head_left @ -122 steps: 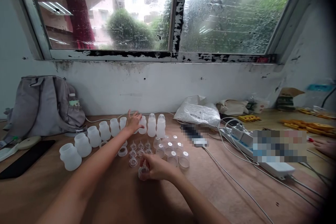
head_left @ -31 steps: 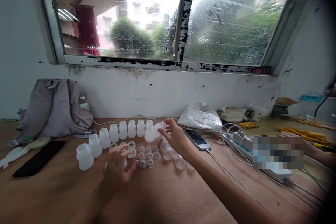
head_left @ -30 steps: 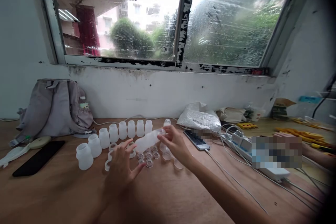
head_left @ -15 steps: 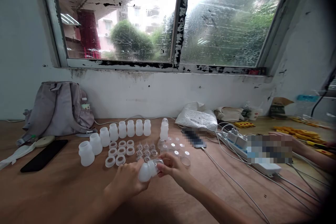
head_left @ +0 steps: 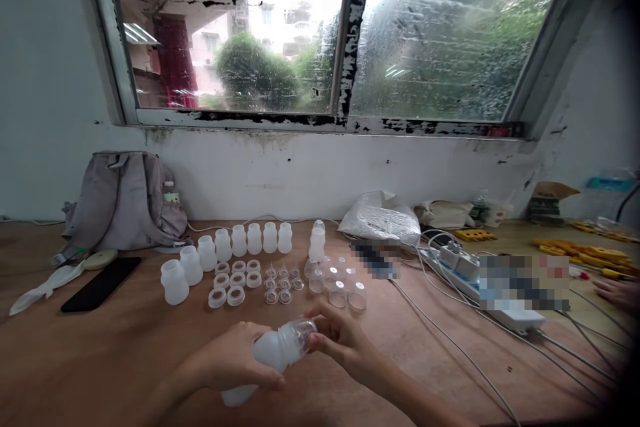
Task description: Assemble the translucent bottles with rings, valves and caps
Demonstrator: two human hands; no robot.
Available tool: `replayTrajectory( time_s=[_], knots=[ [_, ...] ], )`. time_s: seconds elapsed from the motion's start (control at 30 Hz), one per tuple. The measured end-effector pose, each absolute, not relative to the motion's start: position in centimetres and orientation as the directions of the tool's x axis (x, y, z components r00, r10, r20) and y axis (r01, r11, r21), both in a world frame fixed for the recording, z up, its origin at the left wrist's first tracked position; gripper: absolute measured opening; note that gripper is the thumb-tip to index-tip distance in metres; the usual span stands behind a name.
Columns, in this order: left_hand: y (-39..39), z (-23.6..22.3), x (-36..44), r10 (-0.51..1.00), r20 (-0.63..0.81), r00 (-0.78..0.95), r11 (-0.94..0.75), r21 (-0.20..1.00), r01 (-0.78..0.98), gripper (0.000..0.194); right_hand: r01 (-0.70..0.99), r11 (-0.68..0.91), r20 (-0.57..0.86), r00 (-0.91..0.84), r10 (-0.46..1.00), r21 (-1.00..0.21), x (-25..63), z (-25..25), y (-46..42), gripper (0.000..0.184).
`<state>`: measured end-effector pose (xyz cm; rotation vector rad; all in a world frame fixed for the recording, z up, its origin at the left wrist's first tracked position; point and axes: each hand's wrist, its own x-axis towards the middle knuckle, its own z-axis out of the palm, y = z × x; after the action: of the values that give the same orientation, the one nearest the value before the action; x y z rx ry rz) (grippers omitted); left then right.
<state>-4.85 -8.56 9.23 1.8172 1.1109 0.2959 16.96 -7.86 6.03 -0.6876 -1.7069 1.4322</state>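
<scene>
A frosted white baby bottle (head_left: 269,351) is held tilted above the near part of the table, its clear domed cap (head_left: 301,333) pointing up and right. My left hand (head_left: 235,360) wraps round the bottle's body, and the bottle's lower end shows beneath that hand. The fingers of my right hand (head_left: 333,337) pinch the cap from the right. Beyond my hands lie several white collar rings (head_left: 236,295), several clear nipples (head_left: 271,297) and several clear caps (head_left: 357,297). One capped bottle (head_left: 317,241) stands upright behind the caps. Several open bottle bodies (head_left: 175,282) stand in a curved row at the left.
At the left are a grey backpack (head_left: 125,200) and a black flat slab (head_left: 103,285). A plastic bag (head_left: 383,219) lies by the wall. A phone (head_left: 373,259), cables and a power strip (head_left: 517,317) occupy the right. Another person's hand (head_left: 617,292) is at the right edge.
Two capped bottles stood at the back 4.1 s ago. My right hand lifted one and brought it forward; my left hand took hold of its body. It is now nearer me.
</scene>
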Motion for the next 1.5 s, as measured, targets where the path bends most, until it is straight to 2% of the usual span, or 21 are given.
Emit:
replayTrajectory(
  time_s=[0.1,0.17,0.23,0.3,0.37,0.43,0.5,0.57,0.73,0.9,1.03,1.13,1.3,1.5],
  knots=[
    [-8.0,9.5,-5.2,0.659,-0.377,0.651,0.056,0.888,0.457,0.034,-0.121,0.198,0.232,-0.547,0.804,-0.973,16.6,6.1,-8.2,0.025],
    [-7.6,9.6,-5.3,0.606,-0.404,0.685,0.110,0.896,0.431,0.033,-0.123,0.190,0.226,-0.544,0.808,-0.974,16.5,6.2,-8.1,0.026],
    [-7.4,9.5,-5.0,0.644,-0.375,0.667,0.054,0.892,0.449,0.033,-0.100,0.173,0.200,-0.534,0.822,-0.980,16.5,6.4,-7.8,0.027],
    [-7.4,9.2,-4.5,0.745,-0.284,0.603,-0.079,0.861,0.503,0.033,-0.043,0.178,0.175,-0.505,0.845,-0.983,16.6,6.5,-7.5,0.027],
    [-7.4,8.9,-4.0,0.838,-0.154,0.523,-0.214,0.790,0.574,0.033,0.071,0.234,0.178,-0.449,0.875,-0.970,16.7,6.6,-7.3,0.030],
    [-7.4,8.6,-3.6,0.859,-0.106,0.501,-0.266,0.744,0.613,0.034,0.198,0.306,0.204,-0.414,0.887,-0.931,16.7,6.5,-7.2,0.032],
    [-7.3,8.5,-3.7,0.811,-0.185,0.555,-0.223,0.779,0.586,0.034,0.256,0.327,0.196,-0.431,0.881,-0.910,16.6,6.3,-7.2,0.031],
    [-7.1,8.5,-4.0,0.726,-0.280,0.628,-0.132,0.839,0.527,0.032,0.246,0.300,0.159,-0.467,0.870,-0.922,16.5,6.0,-7.3,0.031],
    [-6.9,8.3,-4.8,0.612,-0.385,0.691,0.044,0.889,0.456,0.027,0.199,0.285,0.148,-0.513,0.845,-0.938,16.4,5.4,-8.1,0.029],
    [-6.2,7.3,-5.4,0.485,-0.470,0.737,0.230,0.882,0.411,0.027,0.218,0.414,0.239,-0.550,0.800,-0.884,16.6,5.2,-8.9,0.030],
    [-5.4,6.7,-5.7,0.326,-0.480,0.815,0.348,0.862,0.368,0.024,0.270,0.523,0.310,-0.559,0.769,-0.809,16.6,5.7,-9.1,0.031],
    [-5.3,6.8,-5.8,0.293,-0.468,0.834,0.376,0.858,0.350,0.026,0.249,0.544,0.330,-0.574,0.749,-0.801,16.6,6.1,-9.2,0.030],
    [-5.5,7.3,-5.7,0.330,-0.437,0.837,0.338,0.882,0.327,0.021,0.231,0.512,0.326,-0.545,0.772,-0.827,16.9,5.6,-8.9,0.031],
    [-5.1,7.6,-5.6,0.379,-0.466,0.799,0.282,0.881,0.380,0.018,0.219,0.535,0.367,-0.517,0.773,-0.816,17.2,4.6,-8.3,0.032]
  ],
)
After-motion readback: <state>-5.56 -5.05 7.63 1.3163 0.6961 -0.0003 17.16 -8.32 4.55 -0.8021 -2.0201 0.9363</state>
